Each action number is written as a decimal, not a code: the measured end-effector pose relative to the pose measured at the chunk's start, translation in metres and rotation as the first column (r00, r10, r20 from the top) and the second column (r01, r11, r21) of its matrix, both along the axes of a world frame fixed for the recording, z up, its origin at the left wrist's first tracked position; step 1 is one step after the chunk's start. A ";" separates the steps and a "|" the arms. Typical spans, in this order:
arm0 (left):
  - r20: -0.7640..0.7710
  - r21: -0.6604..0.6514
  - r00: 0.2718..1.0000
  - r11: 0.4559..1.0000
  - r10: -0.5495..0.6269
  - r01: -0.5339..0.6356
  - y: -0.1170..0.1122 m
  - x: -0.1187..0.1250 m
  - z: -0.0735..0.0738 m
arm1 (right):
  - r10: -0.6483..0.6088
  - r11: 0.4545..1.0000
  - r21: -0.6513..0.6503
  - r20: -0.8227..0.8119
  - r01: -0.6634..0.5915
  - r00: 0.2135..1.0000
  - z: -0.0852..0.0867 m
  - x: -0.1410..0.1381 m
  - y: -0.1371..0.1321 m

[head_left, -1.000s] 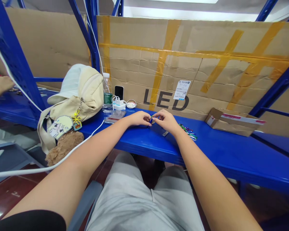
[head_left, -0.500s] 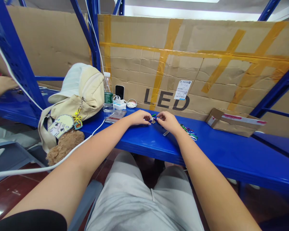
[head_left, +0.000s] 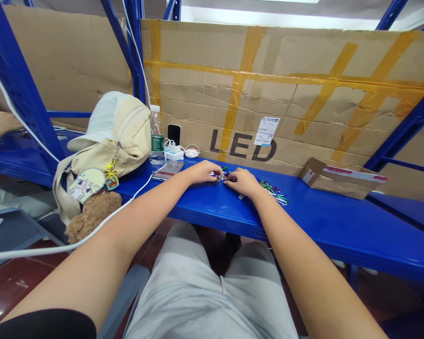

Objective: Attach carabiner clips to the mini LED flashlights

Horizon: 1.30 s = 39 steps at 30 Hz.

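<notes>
My left hand (head_left: 205, 172) rests low over the blue tabletop (head_left: 212, 202), its fingers curled at a small cluster of metallic and coloured pieces (head_left: 220, 177). From the other side my right hand (head_left: 243, 181) reaches the same cluster, thumb and fingers pinched together. What each hand grips is too small to name. A bit of green shows just behind the cluster. Right of my right hand lies a pile of thin, shiny loops (head_left: 274, 193) in green, red, blue and white, partly hidden by the wrist. A small silver strip (head_left: 241, 197) lies below that hand.
Left on the table are a cream backpack (head_left: 130, 127) with a cap, a water bottle (head_left: 157, 136), a phone (head_left: 174, 134), a charger block (head_left: 174, 152) and a clear case (head_left: 167, 170). An open carton (head_left: 342, 179) stands right. Another person's hand (head_left: 2, 123) appears far left.
My right hand has moved slightly left and down, its fingertips now closer to my left hand. My left hand stays nearly in place. The whole view has shifted a little.
</notes>
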<state>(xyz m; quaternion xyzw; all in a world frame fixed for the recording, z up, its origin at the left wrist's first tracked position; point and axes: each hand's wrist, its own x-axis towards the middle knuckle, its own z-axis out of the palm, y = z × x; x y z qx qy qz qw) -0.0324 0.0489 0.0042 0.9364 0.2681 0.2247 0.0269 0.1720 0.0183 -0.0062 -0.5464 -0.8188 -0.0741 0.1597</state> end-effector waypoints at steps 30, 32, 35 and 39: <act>-0.120 0.473 0.906 0.825 0.407 -0.308 -0.007 0.005 0.001 | -0.029 0.999 -0.047 -0.054 0.026 0.998 0.001 -0.009 -0.003; -0.126 0.407 0.908 0.855 0.400 -0.321 -0.006 0.004 0.002 | -0.032 0.999 -0.041 -0.077 0.029 0.997 0.002 -0.009 -0.003; -0.130 0.346 0.914 0.882 0.383 -0.320 -0.006 0.003 0.004 | -0.023 0.998 -0.054 -0.091 0.019 0.996 0.002 -0.013 -0.003; -0.132 0.303 0.922 0.900 0.364 -0.312 -0.006 0.002 0.003 | -0.043 0.994 -0.101 -0.080 0.035 0.996 0.001 -0.022 -0.002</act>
